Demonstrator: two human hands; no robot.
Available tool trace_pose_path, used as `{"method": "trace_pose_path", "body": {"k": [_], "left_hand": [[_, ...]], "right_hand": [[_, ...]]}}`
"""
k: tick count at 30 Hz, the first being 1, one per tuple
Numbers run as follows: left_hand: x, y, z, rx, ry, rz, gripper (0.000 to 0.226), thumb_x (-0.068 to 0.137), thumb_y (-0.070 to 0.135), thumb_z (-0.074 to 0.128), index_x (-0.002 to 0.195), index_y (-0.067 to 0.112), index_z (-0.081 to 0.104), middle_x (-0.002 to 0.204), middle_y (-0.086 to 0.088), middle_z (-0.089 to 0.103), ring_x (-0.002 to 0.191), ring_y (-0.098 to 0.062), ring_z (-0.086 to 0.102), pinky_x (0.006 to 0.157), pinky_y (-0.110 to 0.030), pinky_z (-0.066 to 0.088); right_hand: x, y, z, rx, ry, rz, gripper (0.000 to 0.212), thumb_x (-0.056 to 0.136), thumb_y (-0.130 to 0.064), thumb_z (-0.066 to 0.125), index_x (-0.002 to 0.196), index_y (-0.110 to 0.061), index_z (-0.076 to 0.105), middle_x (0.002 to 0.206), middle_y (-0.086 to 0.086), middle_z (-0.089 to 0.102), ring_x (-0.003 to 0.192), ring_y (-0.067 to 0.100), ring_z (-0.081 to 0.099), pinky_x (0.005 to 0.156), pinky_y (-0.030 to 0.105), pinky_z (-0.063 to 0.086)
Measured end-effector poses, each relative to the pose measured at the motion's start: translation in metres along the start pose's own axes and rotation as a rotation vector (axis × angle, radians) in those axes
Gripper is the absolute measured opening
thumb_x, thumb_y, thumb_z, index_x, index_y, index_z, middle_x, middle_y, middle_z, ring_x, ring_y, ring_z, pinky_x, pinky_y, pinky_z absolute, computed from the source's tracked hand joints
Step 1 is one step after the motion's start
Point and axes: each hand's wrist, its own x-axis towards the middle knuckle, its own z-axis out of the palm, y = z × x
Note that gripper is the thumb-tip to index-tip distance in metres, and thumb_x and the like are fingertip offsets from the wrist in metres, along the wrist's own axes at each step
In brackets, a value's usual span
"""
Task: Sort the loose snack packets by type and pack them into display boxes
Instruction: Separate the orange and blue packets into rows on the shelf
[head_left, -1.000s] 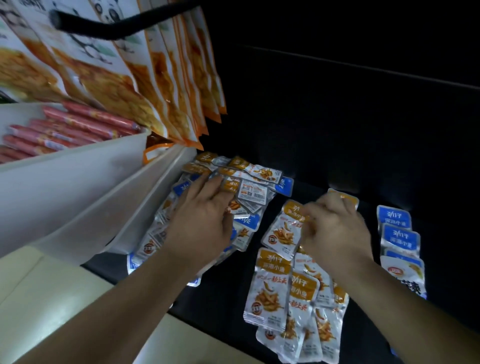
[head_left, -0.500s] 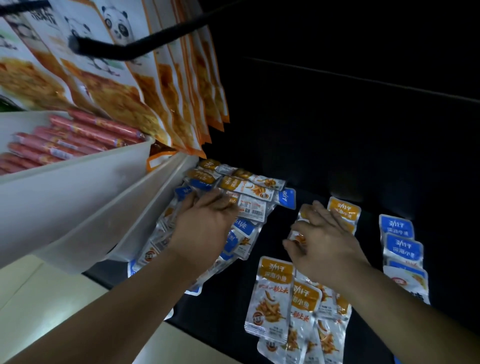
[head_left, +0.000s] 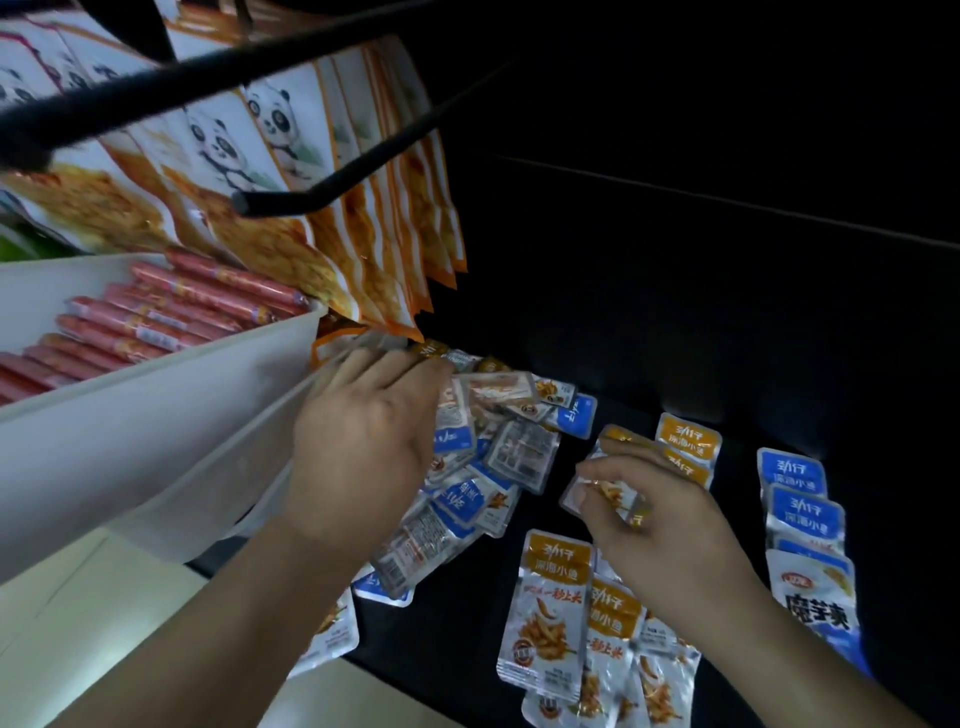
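Head camera showed your left hand (head_left: 363, 447) laid on the mixed pile of snack packets (head_left: 519, 457), which sat on the black tabletop (head_left: 457, 649) against the lower white display box (head_left: 223, 499); its fingers reached forward, fairly straight, over the pile's far end, and though the tips were blurred, nothing was plainly gripped; your right hand (head_left: 660, 525) was just right of the pile with its fingers curled, pinching one orange-topped packet (head_left: 608, 491) between thumb and fingers, the packet held tilted; beyond that hand two more orange packets (head_left: 688, 436) lay overlapping, and nearer to you a fan of the same kind (head_left: 556, 608) lay face up, partly under your right forearm; together they made a rough line running away from you; well to the right, apart from it, blue-topped packets (head_left: 789, 470) lay in their own overlapping column, with a differently printed packet (head_left: 815, 608) at its near end; the pile itself held blue and orange packets alike, some face down with their barcode backs up; to the left, the upper white display box (head_left: 130, 441) held red sausage sticks (head_left: 171, 312) lying side by side; above it, large panda-printed bags (head_left: 260, 156) hung from black pegs (head_left: 311, 197); one silver packet (head_left: 332, 634) lay at the tabletop's near-left edge, partly on a pale surface (head_left: 78, 623).
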Motion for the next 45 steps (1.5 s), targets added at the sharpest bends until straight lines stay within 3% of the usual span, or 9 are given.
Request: {"method": "trace_pose_path", "body": {"k": [2, 7, 13, 16, 21, 27, 37, 41, 45], "left_hand": [[0.008, 0.011, -0.015, -0.013, 0.022, -0.035, 0.024, 0.098, 0.007, 0.055, 0.11, 0.011, 0.074, 0.099, -0.006, 0.072, 0.093, -0.034, 0.065, 0.078, -0.048, 0.054], [0.011, 0.049, -0.037, -0.506, -0.141, -0.34, 0.022, 0.103, 0.014, 0.055, 0.085, 0.019, 0.067, 0.065, 0.008, 0.059, 0.057, -0.007, 0.053, 0.052, -0.026, 0.045], [-0.018, 0.111, -0.018, -1.036, -0.452, -0.719, 0.029, 0.105, 0.032, 0.053, 0.084, 0.019, 0.068, 0.081, -0.025, 0.063, 0.059, -0.021, 0.05, 0.055, -0.033, 0.046], [-0.03, 0.128, -0.011, -1.137, -0.526, -0.719, 0.028, 0.106, 0.032, 0.051, 0.088, 0.026, 0.072, 0.086, -0.017, 0.069, 0.063, -0.019, 0.058, 0.062, -0.033, 0.055], [-0.04, 0.146, -0.002, -1.121, -0.571, -0.782, 0.024, 0.105, 0.034, 0.053, 0.094, 0.033, 0.075, 0.087, -0.016, 0.071, 0.06, -0.021, 0.064, 0.066, -0.044, 0.058], [-0.061, 0.157, 0.009, -0.999, -0.614, -0.907, 0.022, 0.103, 0.031, 0.06, 0.091, 0.039, 0.076, 0.069, -0.02, 0.058, 0.052, -0.023, 0.052, 0.051, -0.029, 0.049], [-0.052, 0.142, 0.014, -1.092, -0.29, -1.304, 0.015, 0.102, 0.017, 0.063, 0.091, 0.012, 0.072, 0.082, -0.007, 0.076, 0.057, -0.018, 0.066, 0.058, -0.037, 0.056], [-0.052, 0.131, 0.018, -1.243, -0.274, -1.363, 0.019, 0.097, 0.002, 0.065, 0.105, 0.017, 0.074, 0.092, -0.007, 0.079, 0.076, -0.023, 0.075, 0.065, -0.039, 0.053], [-0.059, 0.128, 0.023, -1.248, -0.4, -1.328, 0.032, 0.095, -0.003, 0.066, 0.113, 0.022, 0.074, 0.099, -0.005, 0.08, 0.079, -0.026, 0.071, 0.069, -0.041, 0.053]], "right_hand": [[-0.002, -0.015, -0.005, 0.15, -0.003, 0.069, 0.025, 0.092, -0.04, 0.071, 0.112, -0.053, 0.063, 0.114, -0.049, 0.053, 0.117, -0.017, 0.051, 0.087, 0.005, 0.042], [-0.007, -0.043, -0.032, 0.407, -0.051, 0.181, 0.069, 0.079, -0.043, 0.084, 0.13, -0.067, 0.045, 0.124, -0.043, 0.055, 0.128, -0.015, 0.046, 0.108, 0.028, 0.041], [-0.033, -0.019, -0.057, 0.498, 0.068, 0.435, 0.038, 0.084, -0.04, 0.08, 0.119, -0.045, 0.066, 0.108, -0.018, 0.073, 0.103, 0.003, 0.069, 0.079, 0.025, 0.054], [-0.048, 0.003, -0.06, 0.628, 0.051, 0.648, 0.042, 0.08, -0.053, 0.077, 0.118, -0.036, 0.071, 0.109, -0.01, 0.077, 0.102, 0.017, 0.075, 0.095, 0.042, 0.056], [-0.07, 0.02, -0.076, 0.909, -0.035, 0.688, 0.023, 0.089, -0.014, 0.073, 0.112, -0.008, 0.075, 0.106, 0.011, 0.079, 0.098, 0.029, 0.076, 0.091, 0.049, 0.058], [-0.08, 0.05, -0.095, 0.653, 0.296, 0.598, 0.009, 0.097, -0.016, 0.068, 0.103, -0.017, 0.075, 0.096, 0.001, 0.08, 0.089, 0.018, 0.077, 0.079, 0.037, 0.057], [-0.008, 0.045, -0.076, 0.426, 0.27, 0.388, 0.017, 0.088, -0.018, 0.08, 0.099, -0.022, 0.068, 0.072, -0.005, 0.076, 0.057, 0.002, 0.069, 0.048, 0.015, 0.049], [0.053, 0.06, -0.049, 0.194, 0.179, 0.356, 0.019, 0.085, -0.032, 0.082, 0.097, -0.032, 0.067, 0.092, -0.005, 0.077, 0.08, 0.014, 0.074, 0.067, 0.04, 0.064], [0.077, 0.075, -0.034, -0.052, 0.119, 0.35, 0.043, 0.089, -0.039, 0.078, 0.129, -0.026, 0.066, 0.122, -0.003, 0.07, 0.105, 0.018, 0.068, 0.081, 0.031, 0.056]]}}
